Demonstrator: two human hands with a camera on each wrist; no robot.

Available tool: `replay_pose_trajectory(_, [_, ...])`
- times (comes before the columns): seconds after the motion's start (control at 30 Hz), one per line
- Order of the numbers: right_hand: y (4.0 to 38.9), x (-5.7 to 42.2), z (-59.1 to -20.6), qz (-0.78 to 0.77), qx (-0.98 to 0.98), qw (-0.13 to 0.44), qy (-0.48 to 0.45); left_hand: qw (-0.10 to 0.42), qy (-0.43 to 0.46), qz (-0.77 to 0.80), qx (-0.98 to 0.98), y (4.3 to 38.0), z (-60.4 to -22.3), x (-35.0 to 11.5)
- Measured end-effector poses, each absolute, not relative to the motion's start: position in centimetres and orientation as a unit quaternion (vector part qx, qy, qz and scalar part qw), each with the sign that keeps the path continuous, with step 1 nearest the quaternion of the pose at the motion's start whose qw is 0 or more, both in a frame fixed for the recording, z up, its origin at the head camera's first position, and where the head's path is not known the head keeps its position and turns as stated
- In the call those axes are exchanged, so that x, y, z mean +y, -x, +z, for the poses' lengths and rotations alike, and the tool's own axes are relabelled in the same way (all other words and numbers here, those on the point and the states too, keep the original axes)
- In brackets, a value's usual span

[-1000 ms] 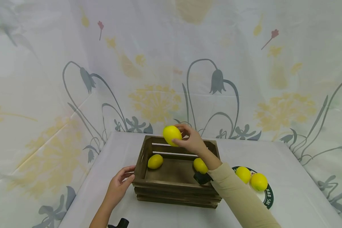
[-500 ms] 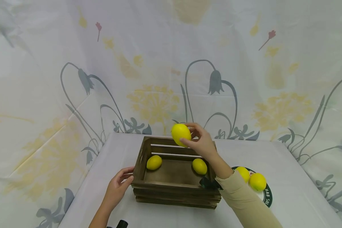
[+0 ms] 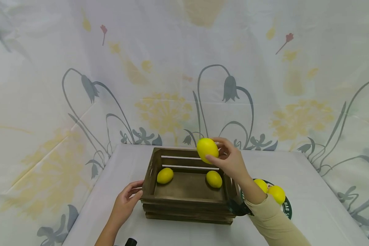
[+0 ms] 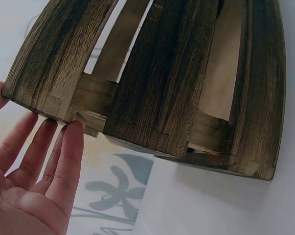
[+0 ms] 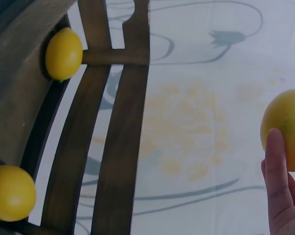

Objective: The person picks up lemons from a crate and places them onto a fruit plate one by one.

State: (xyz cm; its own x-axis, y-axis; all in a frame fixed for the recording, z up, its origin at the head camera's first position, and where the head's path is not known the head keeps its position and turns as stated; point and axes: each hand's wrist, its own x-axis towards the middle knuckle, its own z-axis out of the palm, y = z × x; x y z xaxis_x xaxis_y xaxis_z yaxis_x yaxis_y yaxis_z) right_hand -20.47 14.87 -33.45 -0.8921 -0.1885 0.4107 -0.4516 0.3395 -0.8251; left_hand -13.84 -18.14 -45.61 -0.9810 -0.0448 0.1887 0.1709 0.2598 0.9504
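Head view: lemon held above crate

Left hand, fingers apart, touches the crate's end nearer the worktop's left edge, apparently steadying it; beyond, right hand pinches the lemon, presumably high for clearance.

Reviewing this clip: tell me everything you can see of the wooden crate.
The crate looks like dark brown wood with streaky grain. Its walls are boards with gaps between them, around a flat floor. It is open-topped and stands upright on the white surface, one long side facing the person. Inside lie two yellow lemons, one towards each end. The person's left grip touches its left end near the front corner.
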Motion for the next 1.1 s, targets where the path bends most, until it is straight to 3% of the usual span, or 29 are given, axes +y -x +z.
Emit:
replay_pose_trajectory(0.17, [18.6, 15.5, -32.0, 0.521, -0.82, 0.14, -0.191, 0.097, 0.051, -0.606, -0.788, 13.8, -45.5, -18.0])
replay_pose_trajectory(0.5, [19.4, 19.4, -35.1, 0.499, -0.837, 0.166, -0.15, 0.095, 0.045, -0.605, -0.79, 13.9, -45.7, -18.2])
replay_pose_trajectory(1.1, [17.9, 24.4, -38.0, 0.471, -0.861, 0.18, -0.07, 0.105, 0.058, -0.614, -0.78, 13.7, -45.7, -18.0])
